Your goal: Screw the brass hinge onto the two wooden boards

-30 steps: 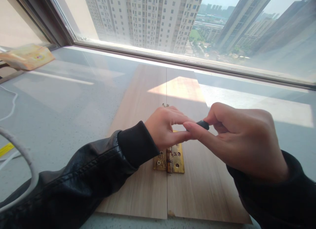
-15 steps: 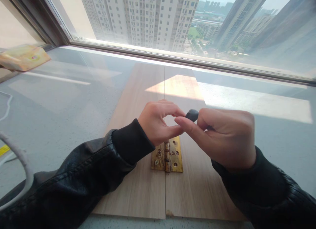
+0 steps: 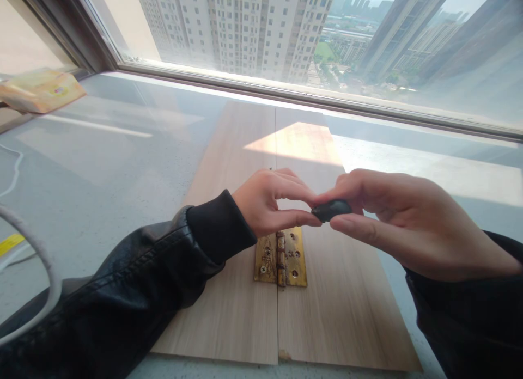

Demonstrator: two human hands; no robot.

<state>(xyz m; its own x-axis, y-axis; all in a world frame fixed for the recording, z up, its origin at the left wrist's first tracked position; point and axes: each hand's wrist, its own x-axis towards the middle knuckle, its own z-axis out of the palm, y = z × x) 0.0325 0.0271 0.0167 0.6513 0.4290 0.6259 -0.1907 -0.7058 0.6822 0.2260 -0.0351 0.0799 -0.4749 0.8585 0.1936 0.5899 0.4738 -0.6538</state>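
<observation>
Small dark piece (image 3: 333,210), held btwn the two hands over the R board (image 3: 339,313), near the upper R corner of the brass hinge (image 3: 301,270). The R hand (image 3: 392,221) grasps its body btwn thumb and index; the L hand (image 3: 265,199) pinches its L end, tips partly hidden, so firmness can't be told. The hinge lies across the seam btwn R board and L board (image 3: 220,330); its L leaf shows cross-slot screw heads (image 3: 263,269), its R leaf holes, apparently w/o heads. Its upper part is hidden behind the L hand.

Likely faults (judged): the piece, being small and held by fingertips only, could slip if either pinch loosens or pulls unevenly, then drop on hinge or board and roll off onto the counter (image 3: 134,199). A knock from hand or cuff could shift the hinge or part the boards, esp. if the R leaf is unfastened. The white cable (image 3: 53,281), close to the L sleeve (image 3: 134,275), could snag on it.

Writing: none legible. The hinge shows dark stains, no readable stamp; the yellow strip (image 3: 10,243), far L, and the yellowish packet (image 3: 44,90) by the window frame (image 3: 98,52) (w/ small coloured mark) are too blurred for brand or text.
</observation>
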